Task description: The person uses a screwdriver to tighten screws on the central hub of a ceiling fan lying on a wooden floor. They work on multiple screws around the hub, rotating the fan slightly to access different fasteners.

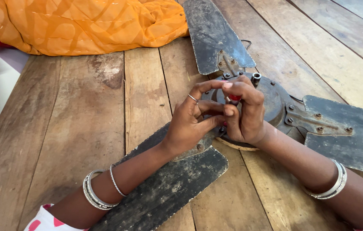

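Over fan hub (271, 100), fingers (228, 112) around red-handled tool (234, 98)

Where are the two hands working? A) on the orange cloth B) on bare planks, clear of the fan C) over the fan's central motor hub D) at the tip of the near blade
C: the left hand and right hand meet over the round motor hub of the ceiling fan, pinching a small red-tipped object between them, with the near blade under the left forearm and the orange cloth far behind.
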